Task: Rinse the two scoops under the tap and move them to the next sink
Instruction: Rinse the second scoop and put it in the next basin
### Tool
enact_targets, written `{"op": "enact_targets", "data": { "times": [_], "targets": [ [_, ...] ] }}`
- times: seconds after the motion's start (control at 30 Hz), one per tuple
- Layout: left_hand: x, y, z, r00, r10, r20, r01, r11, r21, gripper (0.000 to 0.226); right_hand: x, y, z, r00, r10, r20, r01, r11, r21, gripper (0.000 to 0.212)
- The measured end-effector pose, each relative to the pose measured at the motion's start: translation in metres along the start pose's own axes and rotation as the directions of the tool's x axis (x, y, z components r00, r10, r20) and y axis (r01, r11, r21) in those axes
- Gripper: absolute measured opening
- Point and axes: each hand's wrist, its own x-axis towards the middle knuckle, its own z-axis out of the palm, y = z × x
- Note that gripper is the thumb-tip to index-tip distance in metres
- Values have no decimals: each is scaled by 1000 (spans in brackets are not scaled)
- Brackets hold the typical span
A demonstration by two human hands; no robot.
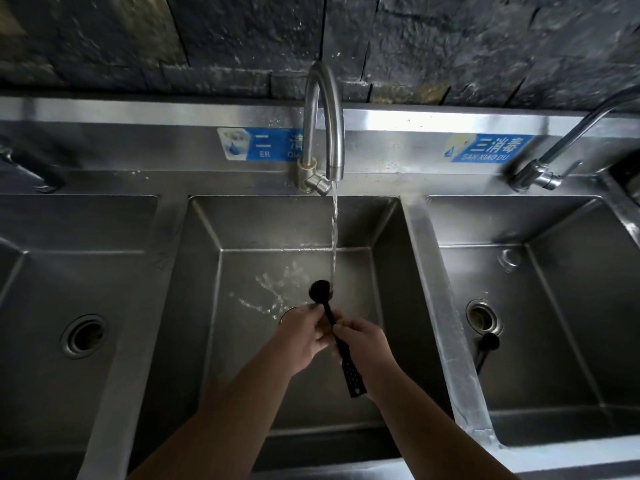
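A black long-handled scoop (322,290) is held over the middle sink (298,223), its bowl just left of the running stream from the tap (323,123). My left hand (304,336) grips the handle near the bowl. My right hand (363,344) holds the handle lower down, and the perforated handle end (353,377) sticks out below it. A second black scoop (487,344) lies on the floor of the right sink (561,306), beside its drain (483,315).
A left sink (69,271) with a drain (83,336) sits beside the middle one. Steel dividers (436,289) separate the basins. A second tap (568,143) stands at the back right. Blue labels (488,148) are stuck on the steel backsplash below a dark stone wall.
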Motion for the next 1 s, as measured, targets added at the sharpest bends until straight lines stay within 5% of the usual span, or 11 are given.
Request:
{"op": "enact_targets", "data": {
  "times": [0.27,1.0],
  "targets": [
    [-15,23,14,992,114,63,-123,979,166,21,8,-17,8,995,-34,89,4,951,308,19],
    [8,160,70,915,386,119,-404,875,266,32,33,-161,30,932,-340,129,279,897,344,14]
  ]
}}
